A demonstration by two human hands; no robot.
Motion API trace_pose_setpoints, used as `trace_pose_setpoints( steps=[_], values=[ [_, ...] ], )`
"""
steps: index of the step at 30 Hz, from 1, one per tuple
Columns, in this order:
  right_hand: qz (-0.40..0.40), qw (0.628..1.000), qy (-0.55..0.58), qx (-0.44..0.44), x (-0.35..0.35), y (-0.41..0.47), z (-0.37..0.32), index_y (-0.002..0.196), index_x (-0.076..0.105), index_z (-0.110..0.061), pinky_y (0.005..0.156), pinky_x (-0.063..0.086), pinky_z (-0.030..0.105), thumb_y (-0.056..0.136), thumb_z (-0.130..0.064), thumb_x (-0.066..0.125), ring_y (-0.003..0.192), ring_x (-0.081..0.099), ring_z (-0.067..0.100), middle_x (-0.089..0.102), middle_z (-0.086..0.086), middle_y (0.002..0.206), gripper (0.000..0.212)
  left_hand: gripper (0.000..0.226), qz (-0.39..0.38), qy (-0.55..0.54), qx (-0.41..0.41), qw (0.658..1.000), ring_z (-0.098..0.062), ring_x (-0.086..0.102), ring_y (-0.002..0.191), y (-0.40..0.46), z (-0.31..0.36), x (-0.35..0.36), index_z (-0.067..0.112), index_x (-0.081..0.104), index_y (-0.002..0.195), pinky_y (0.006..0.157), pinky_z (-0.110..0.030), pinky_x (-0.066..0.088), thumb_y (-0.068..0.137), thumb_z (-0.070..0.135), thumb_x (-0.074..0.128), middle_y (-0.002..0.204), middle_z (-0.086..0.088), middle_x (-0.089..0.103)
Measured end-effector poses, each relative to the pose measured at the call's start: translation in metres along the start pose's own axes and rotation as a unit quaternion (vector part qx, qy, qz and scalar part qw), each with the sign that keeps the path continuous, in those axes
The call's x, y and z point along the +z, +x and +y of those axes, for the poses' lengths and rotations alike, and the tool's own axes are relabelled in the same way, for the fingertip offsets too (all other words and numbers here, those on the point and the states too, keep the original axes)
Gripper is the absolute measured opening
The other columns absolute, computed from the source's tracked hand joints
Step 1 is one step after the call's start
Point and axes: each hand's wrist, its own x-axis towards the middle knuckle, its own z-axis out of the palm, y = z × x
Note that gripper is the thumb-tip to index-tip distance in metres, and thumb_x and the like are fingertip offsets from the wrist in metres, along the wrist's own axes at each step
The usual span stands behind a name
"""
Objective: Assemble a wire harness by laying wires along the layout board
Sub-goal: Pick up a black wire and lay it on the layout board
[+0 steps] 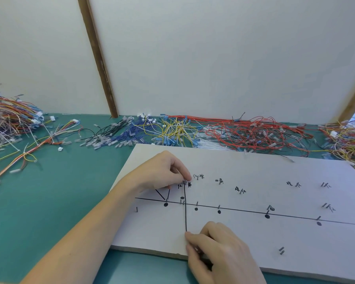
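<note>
A white layout board [275, 238] lies on the green table, marked with black lines, dots, handwritten labels and short metal pins. A black wire [185, 212] runs straight from the upper pins down toward the board's near edge. My left hand [162, 173] pinches the wire's top end, with its clear terminal, at a pin beside the labels. My right hand [219, 249] pinches the wire's lower end near the board's front edge and holds it taut.
Heaps of wires lie along the wall behind the board: black and blue [119, 134], yellow [172, 130], red [254, 132]. Mixed bundles sit at the far left [10, 119] and far right [346, 138]. A finished harness [29, 152] lies left of the board.
</note>
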Motion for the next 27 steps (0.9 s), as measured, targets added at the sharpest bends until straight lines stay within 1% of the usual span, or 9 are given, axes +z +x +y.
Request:
trace_pose_setpoints(
  steps=[3,6,9,11,13,17,21,25,27],
  values=[
    [0.013,1.0,0.004,-0.008,-0.001,-0.003,0.003,0.075,0.079,-0.025,0.042,0.044,0.02,0.052,-0.015,0.094,0.052,0.056,0.014,0.056,-0.007,0.063,0.029,0.03,-0.021,-0.021,0.001,1.0,-0.018,0.062,0.071,0.0,-0.003,-0.002,0.026,0.083,0.088,0.068,-0.035,0.055,0.082,0.005,0.063,0.101,-0.006,0.079],
    [0.007,1.0,0.03,-0.003,-0.004,-0.005,0.002,0.075,0.079,-0.027,0.043,0.045,0.021,0.061,-0.025,0.085,0.054,0.056,0.012,0.056,-0.009,0.064,0.016,0.016,-0.024,-0.031,0.012,0.999,-0.02,0.064,0.074,0.002,-0.006,-0.002,0.023,0.083,0.087,0.069,-0.038,0.056,0.08,0.01,0.076,0.103,-0.01,0.078],
    [-0.031,0.993,0.096,0.054,-0.013,-0.001,-0.001,0.079,0.082,-0.033,0.051,0.048,0.016,0.072,-0.035,0.077,0.058,0.055,0.0,0.06,-0.013,0.068,0.009,0.009,-0.019,-0.024,0.026,0.999,-0.018,0.063,0.067,0.005,-0.007,-0.001,0.015,0.083,0.085,0.062,-0.035,0.055,0.081,0.007,0.083,0.099,-0.004,0.079],
    [-0.09,0.969,0.196,0.123,-0.022,0.005,0.002,0.085,0.081,-0.036,0.059,0.044,0.011,0.081,-0.039,0.07,0.061,0.058,0.0,0.065,-0.012,0.075,0.012,0.007,-0.019,-0.022,0.036,0.999,-0.014,0.063,0.064,0.005,-0.007,-0.001,0.011,0.083,0.083,0.058,-0.031,0.056,0.081,0.005,0.084,0.098,0.004,0.078],
    [-0.116,0.952,0.249,0.134,-0.031,0.012,0.01,0.085,0.082,-0.033,0.06,0.04,0.009,0.086,-0.033,0.072,0.062,0.06,0.003,0.068,-0.012,0.078,0.01,0.006,-0.017,-0.019,0.041,0.999,-0.013,0.064,0.064,0.004,-0.006,-0.001,0.01,0.082,0.081,0.057,-0.031,0.056,0.079,0.005,0.085,0.096,0.006,0.078],
    [-0.028,0.963,0.211,0.164,-0.053,0.02,0.035,0.082,0.081,-0.032,0.059,0.041,0.009,0.088,-0.011,0.075,0.067,0.062,0.005,0.071,-0.015,0.078,0.022,0.006,-0.014,-0.016,0.043,0.999,-0.015,0.064,0.063,0.004,-0.006,0.001,0.01,0.082,0.079,0.056,-0.032,0.057,0.079,0.006,0.086,0.096,0.005,0.078],
    [0.116,0.966,0.047,0.227,-0.081,0.015,0.08,0.09,0.076,-0.034,0.077,0.041,0.005,0.084,-0.005,0.075,0.09,0.063,0.002,0.071,-0.026,0.09,0.03,0.006,-0.012,-0.012,0.041,0.999,-0.011,0.064,0.062,0.005,-0.006,0.0,0.011,0.082,0.078,0.054,-0.028,0.055,0.079,0.007,0.086,0.096,0.007,0.078],
    [0.049,0.964,0.056,0.256,-0.084,0.005,0.108,0.102,0.072,-0.045,0.089,0.034,-0.003,0.087,-0.013,0.076,0.107,0.052,-0.025,0.065,-0.034,0.11,0.036,0.006,-0.004,-0.014,0.038,0.999,-0.01,0.065,0.062,0.006,-0.006,0.002,0.011,0.082,0.076,0.053,-0.028,0.055,0.078,0.007,0.086,0.094,0.007,0.078],
    [0.002,0.967,0.054,0.248,-0.08,0.0,0.116,0.105,0.065,-0.052,0.09,0.029,-0.008,0.089,-0.017,0.075,0.11,0.054,-0.023,0.06,-0.038,0.113,0.039,0.007,0.0,-0.02,0.031,0.999,-0.01,0.065,0.062,0.006,-0.007,0.002,0.012,0.082,0.075,0.054,-0.028,0.056,0.078,0.008,0.087,0.093,0.008,0.078]
  ],
)
